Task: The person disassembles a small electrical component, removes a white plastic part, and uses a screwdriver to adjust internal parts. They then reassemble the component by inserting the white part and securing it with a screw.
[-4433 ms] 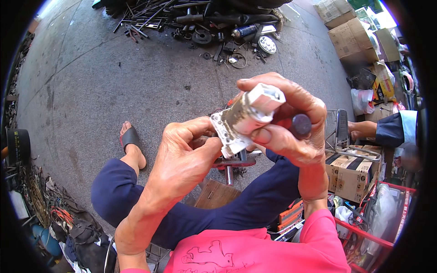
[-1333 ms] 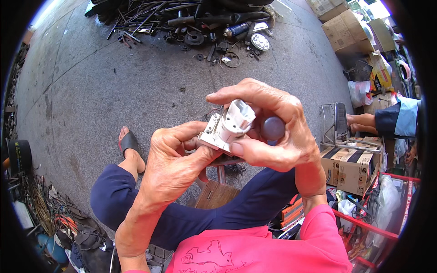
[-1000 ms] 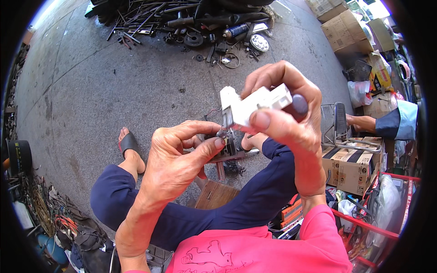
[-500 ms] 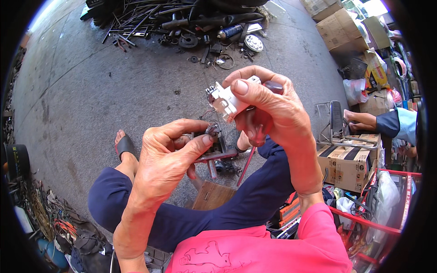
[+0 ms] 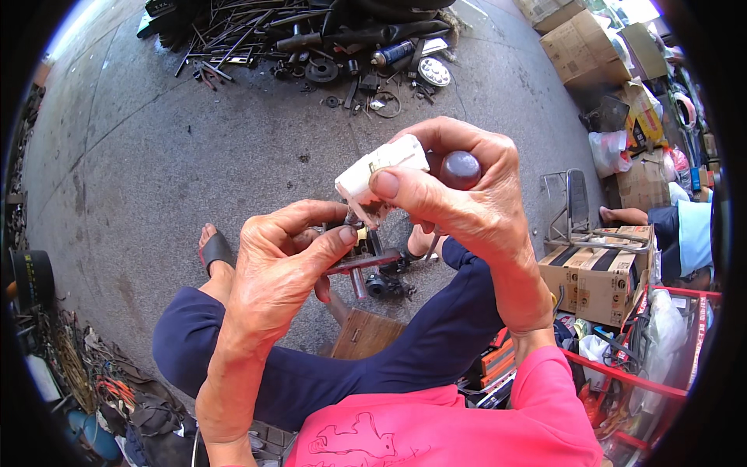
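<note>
The white plastic part (image 5: 379, 173) is pinched in the right hand (image 5: 459, 198), a dark-handled tool (image 5: 459, 167) gripped alongside. A small dark metal piece (image 5: 359, 247) is clasped by the left hand (image 5: 284, 268); both should be kept steady and separated squarely.

Grey paved ground (image 5: 156, 156) carries scrap metal pile (image 5: 311, 39) and cardboard boxes (image 5: 583, 47).

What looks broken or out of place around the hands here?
The white plastic part in the right hand looks pulled off its small metal piece, pinched in the left hand. Scrap metal lies strewn across the pavement.
</note>
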`<state>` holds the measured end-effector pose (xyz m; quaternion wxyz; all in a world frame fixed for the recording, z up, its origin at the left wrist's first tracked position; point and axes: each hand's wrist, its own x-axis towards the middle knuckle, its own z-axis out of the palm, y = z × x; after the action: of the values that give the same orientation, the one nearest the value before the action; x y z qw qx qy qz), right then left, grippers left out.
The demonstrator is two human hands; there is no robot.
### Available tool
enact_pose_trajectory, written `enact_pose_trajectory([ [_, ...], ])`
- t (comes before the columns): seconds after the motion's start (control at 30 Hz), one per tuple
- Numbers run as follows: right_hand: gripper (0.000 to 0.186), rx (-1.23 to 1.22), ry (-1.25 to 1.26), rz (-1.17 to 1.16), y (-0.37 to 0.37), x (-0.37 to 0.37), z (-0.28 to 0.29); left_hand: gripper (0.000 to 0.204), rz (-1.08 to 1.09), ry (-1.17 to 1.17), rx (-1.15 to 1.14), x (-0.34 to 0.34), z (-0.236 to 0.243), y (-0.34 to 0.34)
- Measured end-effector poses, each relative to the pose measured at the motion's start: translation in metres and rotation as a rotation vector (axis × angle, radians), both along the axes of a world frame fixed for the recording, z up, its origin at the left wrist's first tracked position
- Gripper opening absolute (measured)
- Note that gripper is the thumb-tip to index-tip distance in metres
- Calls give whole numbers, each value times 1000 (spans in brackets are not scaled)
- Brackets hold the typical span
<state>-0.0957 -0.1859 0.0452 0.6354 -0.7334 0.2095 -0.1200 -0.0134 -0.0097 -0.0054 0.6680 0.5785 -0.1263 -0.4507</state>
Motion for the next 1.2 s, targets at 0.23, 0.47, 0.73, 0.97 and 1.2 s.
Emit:
enact_pose_trajectory([
  [0.23,26,-71,30,20,0,-1,3,23,-4,4,-3,-1,-1,0],
  [0.47,27,-186,21,5,0,-3,2,20,-25,6,-7,-1,0,0],
  [0.73,26,-264,28,26,4,-4,-1,24,-8,4,-37,-3,-5,-1],
  [0.97,26,-435,-32,63,10,-3,-8,20,17,-32,-2,-4,-4,1],
  [1.2,27,-522,-40,6,20,-4,-5,21,140,-79,-80,-10,-3,0],
])
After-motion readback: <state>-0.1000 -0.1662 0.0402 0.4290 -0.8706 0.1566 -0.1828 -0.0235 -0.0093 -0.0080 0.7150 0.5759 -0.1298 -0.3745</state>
